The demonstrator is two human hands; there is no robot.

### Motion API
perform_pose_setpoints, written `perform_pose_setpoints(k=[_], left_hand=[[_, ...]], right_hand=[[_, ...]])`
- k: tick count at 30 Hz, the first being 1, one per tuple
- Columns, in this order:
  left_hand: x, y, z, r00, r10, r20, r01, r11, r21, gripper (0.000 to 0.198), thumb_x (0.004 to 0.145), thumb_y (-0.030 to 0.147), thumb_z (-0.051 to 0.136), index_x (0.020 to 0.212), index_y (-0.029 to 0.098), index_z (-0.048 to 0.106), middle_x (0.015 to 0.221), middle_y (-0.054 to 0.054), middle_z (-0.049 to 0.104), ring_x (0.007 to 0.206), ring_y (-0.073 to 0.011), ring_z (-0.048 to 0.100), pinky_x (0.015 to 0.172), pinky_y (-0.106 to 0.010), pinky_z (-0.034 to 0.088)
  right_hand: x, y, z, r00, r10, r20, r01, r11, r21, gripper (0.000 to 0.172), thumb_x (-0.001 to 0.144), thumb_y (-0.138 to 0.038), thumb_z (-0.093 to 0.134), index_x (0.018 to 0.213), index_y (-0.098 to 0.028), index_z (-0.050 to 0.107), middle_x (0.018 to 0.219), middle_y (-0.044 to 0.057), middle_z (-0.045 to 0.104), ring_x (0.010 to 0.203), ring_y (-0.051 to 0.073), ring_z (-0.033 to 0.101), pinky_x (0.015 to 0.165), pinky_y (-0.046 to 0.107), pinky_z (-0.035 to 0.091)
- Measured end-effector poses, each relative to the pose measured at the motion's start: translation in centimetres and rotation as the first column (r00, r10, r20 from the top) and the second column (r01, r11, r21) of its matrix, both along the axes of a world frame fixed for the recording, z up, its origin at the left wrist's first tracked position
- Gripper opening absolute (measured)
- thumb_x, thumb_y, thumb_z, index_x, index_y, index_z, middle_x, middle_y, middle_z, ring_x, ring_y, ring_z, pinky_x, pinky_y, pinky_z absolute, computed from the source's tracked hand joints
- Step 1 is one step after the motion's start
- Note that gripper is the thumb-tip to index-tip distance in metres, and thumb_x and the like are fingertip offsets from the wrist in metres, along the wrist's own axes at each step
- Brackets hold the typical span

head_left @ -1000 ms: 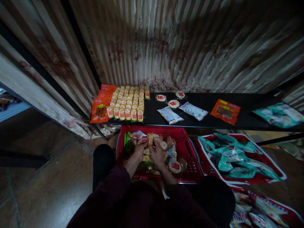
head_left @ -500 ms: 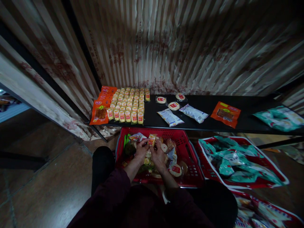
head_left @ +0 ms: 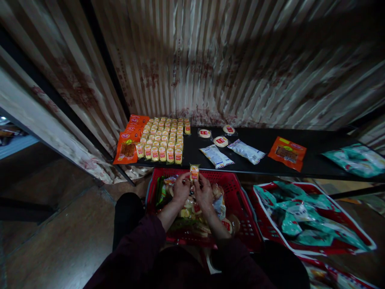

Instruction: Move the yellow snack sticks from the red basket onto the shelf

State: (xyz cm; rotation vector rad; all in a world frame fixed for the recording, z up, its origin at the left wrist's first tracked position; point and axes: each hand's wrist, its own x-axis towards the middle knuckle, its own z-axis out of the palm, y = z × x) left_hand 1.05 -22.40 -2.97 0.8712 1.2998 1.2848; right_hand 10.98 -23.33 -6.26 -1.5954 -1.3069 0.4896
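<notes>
A small wrapped yellow snack cake with a red and orange label is held upright between the fingertips of my left hand and my right hand. Both hands are over the red basket, just in front of the shelf edge. Loose packaged snacks lie in the basket under my hands, partly hidden by them. On the black shelf, tight rows of similar wrapped cakes stand at the left, beside orange snack packets.
Round wrapped biscuits, white-and-blue packets, an orange packet and a teal bag lie along the shelf. To the right stands a basket of teal bags; another basket is partly visible below it. Striped curtain hangs behind.
Both hands have raised the wrapped cake and brought it upright, slightly closer to the shelf edge. The view has tilted a little, so the shelf appears lower.
</notes>
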Motion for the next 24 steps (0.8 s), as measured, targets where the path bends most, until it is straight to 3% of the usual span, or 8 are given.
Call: perform_pose_setpoints(k=[13, 24], left_hand=[[1.2, 5.5, 2.2, 0.999, 0.042, 0.018, -0.042, 0.998, 0.046, 0.030, 0.063, -0.002, 0.062, 0.077, 0.023, 0.072, 0.094, -0.005, 0.069, 0.106, -0.0232, 0.056, 0.107, -0.035, 0.032], [3.3, 11.3, 3.6, 0.994, 0.108, 0.020, -0.109, 0.992, 0.056, 0.029, 0.062, -0.001, 0.062, 0.078, 0.022, 0.067, 0.099, -0.006, 0.066, 0.114, -0.0251, 0.052, 0.109, -0.035, 0.027]], right_hand=[[0.5, 5.9, 1.4, 0.994, 0.042, -0.097, -0.045, 0.999, -0.022, 0.044, 0.085, -0.044, 0.048, 0.117, -0.015, 0.058, 0.110, 0.014, 0.067, 0.095, 0.025, 0.064, 0.087, 0.041, 0.050], [1.7, 13.6, 0.6, 0.998, 0.024, -0.056, -0.025, 1.000, -0.001, 0.048, 0.076, -0.042, 0.048, 0.113, -0.015, 0.061, 0.103, 0.013, 0.070, 0.090, 0.026, 0.065, 0.084, 0.041, 0.050]])
